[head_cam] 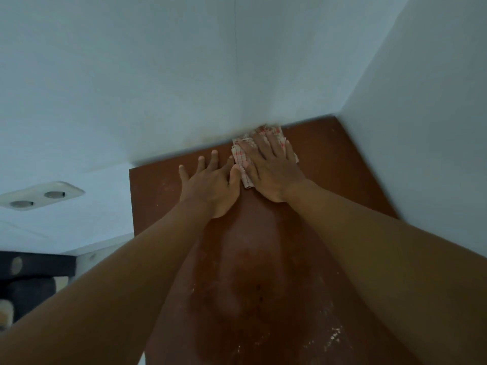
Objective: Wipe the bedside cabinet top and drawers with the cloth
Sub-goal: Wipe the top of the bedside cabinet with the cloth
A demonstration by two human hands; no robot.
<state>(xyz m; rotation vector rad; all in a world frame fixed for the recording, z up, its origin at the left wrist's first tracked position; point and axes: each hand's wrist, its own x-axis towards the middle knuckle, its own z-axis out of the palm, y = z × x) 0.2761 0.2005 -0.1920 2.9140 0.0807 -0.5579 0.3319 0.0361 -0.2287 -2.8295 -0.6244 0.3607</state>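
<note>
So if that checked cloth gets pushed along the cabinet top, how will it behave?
The cloth looks thin and floppy, so it would probably bunch unless pressed flat, as the right hand presses it. It likely slides easily on the smooth cabinet top.

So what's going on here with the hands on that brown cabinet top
A person is wiping the brown cabinet top. The right hand presses flat on a checked cloth near the back edge, where the top meets the wall. The left hand lies flat and bare on the wood beside it. Pale specks and smears show on the nearer part of the top. No drawers are in view.
</note>
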